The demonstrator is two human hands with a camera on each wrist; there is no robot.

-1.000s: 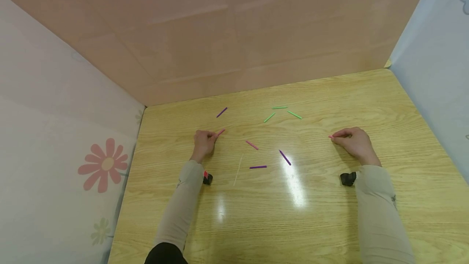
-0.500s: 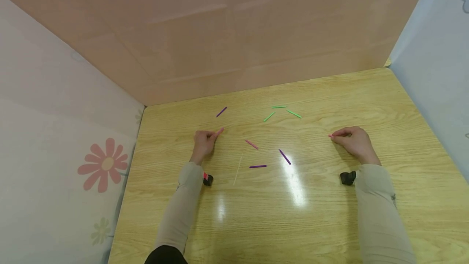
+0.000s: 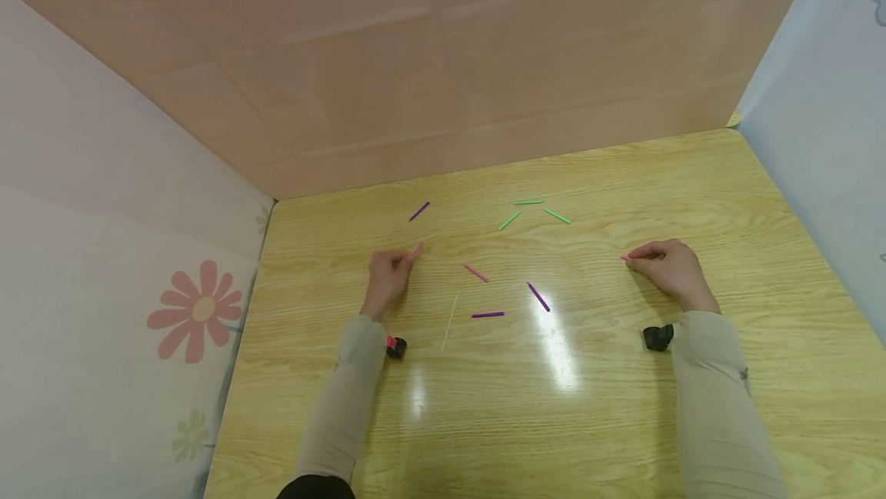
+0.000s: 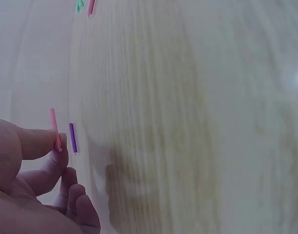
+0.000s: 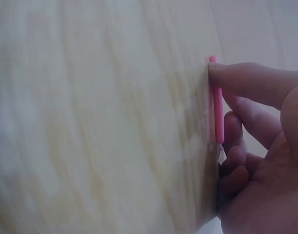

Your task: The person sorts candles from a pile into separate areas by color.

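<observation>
In the head view my left hand (image 3: pixel 389 277) pinches a thin pink candle (image 3: pixel 417 251) between thumb and forefinger. The left wrist view has this candle (image 4: pixel 54 124) upright, its wick end down by the fingertips, and a purple candle (image 4: pixel 72 138) beyond. Far to the right, my right hand (image 3: pixel 667 272) pinches another pink candle (image 3: pixel 625 257). Close up, that candle (image 5: pixel 218 112) runs along the tabletop under the thumb, pale wick toward the curled lower fingers. Between the hands a third pink candle (image 3: pixel 475 274) lies on the table.
Three green candles (image 3: pixel 529 203) lie in a loose group toward the back. Purple candles lie at the back left (image 3: pixel 418 211), in the middle (image 3: pixel 537 297) and nearer the front (image 3: pixel 487 315). A thin pale stick (image 3: pixel 450 321) lies by the left forearm. Panels surround the wooden table (image 3: pixel 526 437).
My left wrist and forearm have shifted slightly back toward me, while the pink candle stays pinched and now points more steeply away. My right hand has kept its place.
</observation>
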